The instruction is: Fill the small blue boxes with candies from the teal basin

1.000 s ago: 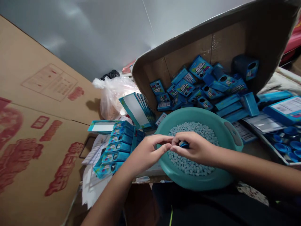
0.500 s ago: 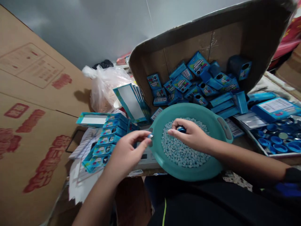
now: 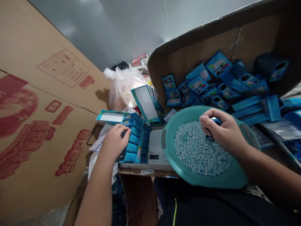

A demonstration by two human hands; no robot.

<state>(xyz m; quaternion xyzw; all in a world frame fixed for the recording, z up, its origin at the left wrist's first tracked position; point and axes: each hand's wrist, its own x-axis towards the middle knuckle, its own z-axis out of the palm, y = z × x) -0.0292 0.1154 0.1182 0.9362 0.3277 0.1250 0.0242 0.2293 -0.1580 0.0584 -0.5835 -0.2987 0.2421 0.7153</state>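
Observation:
My left hand (image 3: 115, 139) is over a row of small blue candy boxes (image 3: 131, 147) on the left. Its fingertips are pinched at a box's end, and what they hold, if anything, is hidden. Closed above the teal basin (image 3: 188, 179), my right hand (image 3: 222, 128) grips a small shiny blue cup (image 3: 216, 120), mostly covered by the fingers. Many pale blue candies (image 3: 199, 153) fill the bottom of the basin. A white digital scale (image 3: 156, 147) sits between the boxes and the basin.
A large cardboard carton (image 3: 174, 62) behind holds many blue candy boxes (image 3: 197, 84). Folded display cartons (image 3: 144, 102) stand beside a plastic bag (image 3: 121, 84). A tall printed carton (image 3: 58, 78) walls the left side. Blue cups (image 3: 296, 149) lie at the right edge.
My left hand has moved from the basin's rim, where it pinched a small blue-silver piece, left to the row of boxes. My right hand stays over the basin. The view has shifted left.

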